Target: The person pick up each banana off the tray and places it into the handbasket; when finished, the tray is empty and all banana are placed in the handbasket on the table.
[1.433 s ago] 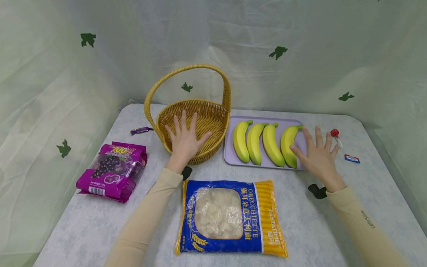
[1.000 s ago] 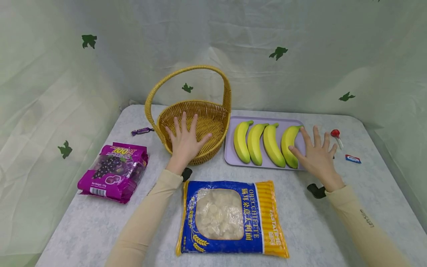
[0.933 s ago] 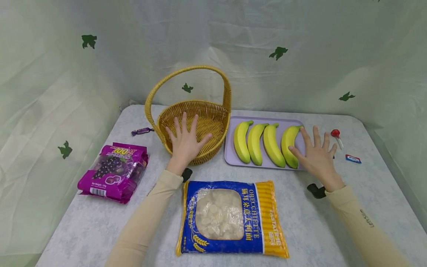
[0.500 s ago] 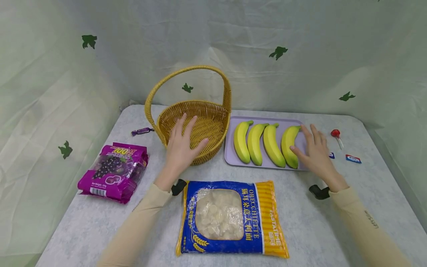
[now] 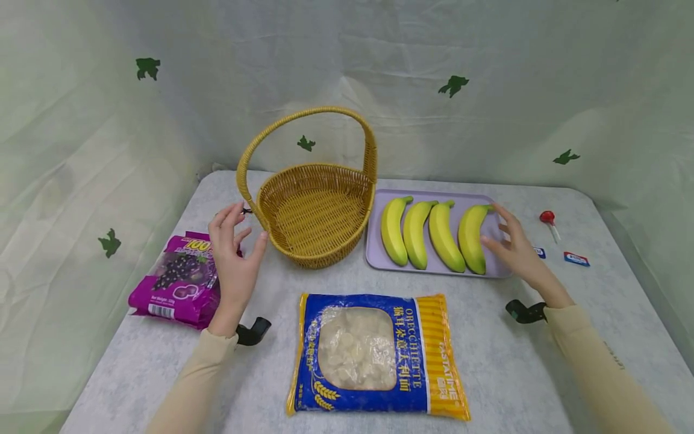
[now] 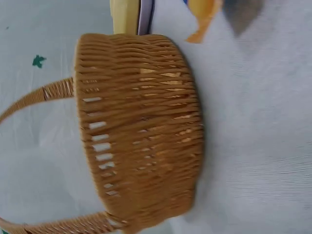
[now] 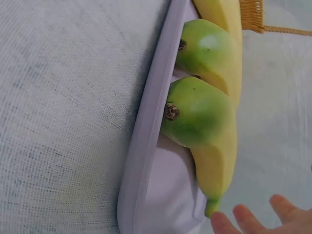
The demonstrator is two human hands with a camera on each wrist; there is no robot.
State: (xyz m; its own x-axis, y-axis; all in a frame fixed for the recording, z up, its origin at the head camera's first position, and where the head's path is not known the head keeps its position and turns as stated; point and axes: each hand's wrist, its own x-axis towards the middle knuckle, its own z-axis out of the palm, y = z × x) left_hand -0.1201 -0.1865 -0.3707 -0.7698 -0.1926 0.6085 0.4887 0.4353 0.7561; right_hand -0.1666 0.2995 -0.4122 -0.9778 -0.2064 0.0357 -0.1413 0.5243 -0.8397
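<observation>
In the head view, my left hand (image 5: 235, 265) is raised between the purple grape-candy bag (image 5: 181, 277) and the wicker basket (image 5: 317, 250), fingers loosely bent, holding nothing. It covers part of the bag and most of a small wrapped candy (image 5: 246, 211). The left wrist view shows the basket (image 6: 141, 131) but no hand. My right hand (image 5: 517, 253) is over the right end of a lilac tray (image 5: 373, 247), thumb and fingers spread beside the rightmost banana (image 5: 470, 238). In the right wrist view, fingertips (image 7: 243, 219) appear near that banana's stem (image 7: 212, 207), with no grip visible.
Several bananas (image 5: 415, 235) lie side by side on the tray. A blue and yellow orecchiette bag (image 5: 379, 355) lies flat in front. At right are a red lollipop (image 5: 547, 217) and two small wrapped pieces, one (image 5: 576, 258) fully visible. Pale curtains surround the table.
My left hand has moved left and towards me, from before the basket to beside the candy bag, its fingers bending. My right hand has turned and drawn its fingers together beside the banana.
</observation>
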